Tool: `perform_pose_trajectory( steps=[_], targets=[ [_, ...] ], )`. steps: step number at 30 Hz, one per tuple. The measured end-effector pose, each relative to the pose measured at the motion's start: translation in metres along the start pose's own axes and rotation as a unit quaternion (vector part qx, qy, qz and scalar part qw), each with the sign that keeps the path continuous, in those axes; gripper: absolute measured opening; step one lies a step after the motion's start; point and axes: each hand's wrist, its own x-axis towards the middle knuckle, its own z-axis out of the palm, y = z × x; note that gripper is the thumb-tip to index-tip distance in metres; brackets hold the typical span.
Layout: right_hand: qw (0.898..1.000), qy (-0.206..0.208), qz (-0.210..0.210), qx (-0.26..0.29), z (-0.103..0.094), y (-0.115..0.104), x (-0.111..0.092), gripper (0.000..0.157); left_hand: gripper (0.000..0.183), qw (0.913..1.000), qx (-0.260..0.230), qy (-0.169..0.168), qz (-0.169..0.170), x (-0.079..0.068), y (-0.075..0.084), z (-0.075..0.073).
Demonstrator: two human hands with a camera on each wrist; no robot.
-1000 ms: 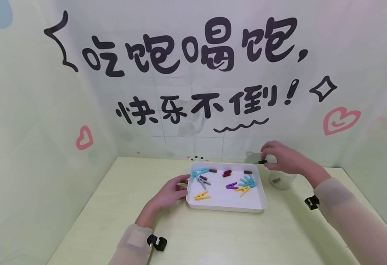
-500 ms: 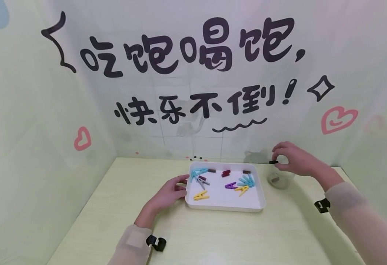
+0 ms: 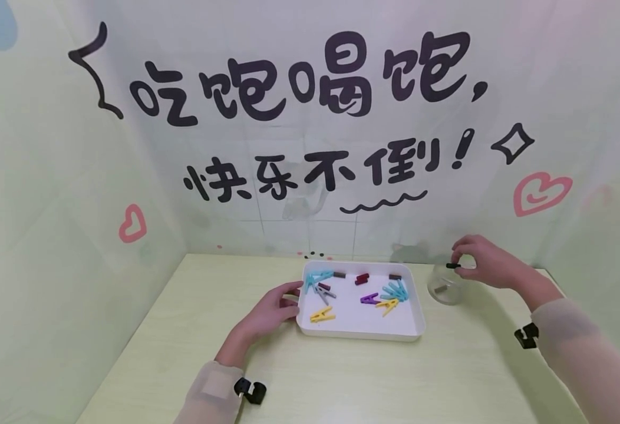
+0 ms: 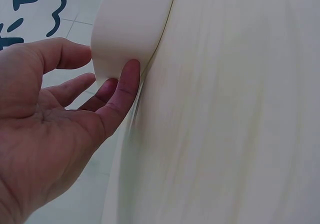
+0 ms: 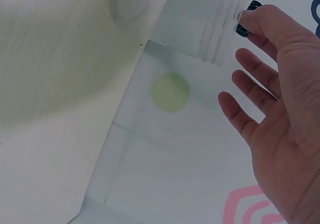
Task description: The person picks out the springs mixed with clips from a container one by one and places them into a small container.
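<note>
My right hand [image 3: 487,265] pinches a short dark ribbed cylinder [image 3: 452,265] between thumb and forefinger. In the right wrist view both dark ends of the cylinder [image 5: 242,30] show around the fingertip, right at the threaded rim of a clear jar [image 5: 212,34]. The other fingers are spread. Inside the jar [image 3: 444,294] lies a small brown piece [image 3: 440,289]. At the white tray [image 3: 363,334], my left hand [image 3: 267,310] touches the left wall. In the left wrist view its fingers [image 4: 131,79] are lightly bent, tips against the outer wall.
In the tray lie light blue clothespins [image 3: 395,290], yellow ones [image 3: 322,315], a purple one [image 3: 369,299] and a grey one [image 3: 325,291]. Dark red cylinders [image 3: 362,278] and brown ones [image 3: 395,277] lie among them. A printed cloth wall [image 3: 289,235] stands close behind the table [image 3: 310,377].
My right hand has moved right and slightly down with the dark cylinder, from beside the tray's back right corner to the jar's mouth. The left hand stays at the tray.
</note>
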Motion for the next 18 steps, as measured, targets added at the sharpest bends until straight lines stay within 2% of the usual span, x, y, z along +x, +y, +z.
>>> perform_pose_trajectory(
  steps=[5, 12, 18],
  targets=[
    [1.000, -0.003, 0.005, 0.009, 0.006, 0.005, -0.002, 0.011, 0.059, 1.0000, 0.001, 0.000, 0.001, 0.001, -0.002, 0.001],
    [0.999, 0.010, 0.032, 0.021, 0.010, 0.004, 0.000, 0.044, 0.058, 1.0000, 0.002, 0.001, -0.001, 0.000, -0.001, 0.001],
    [1.000, 0.015, 0.009, 0.011, 0.009, -0.011, 0.011, 0.043, 0.058, 1.0000, 0.004, 0.004, -0.003, 0.000, -0.001, 0.001]
  ],
)
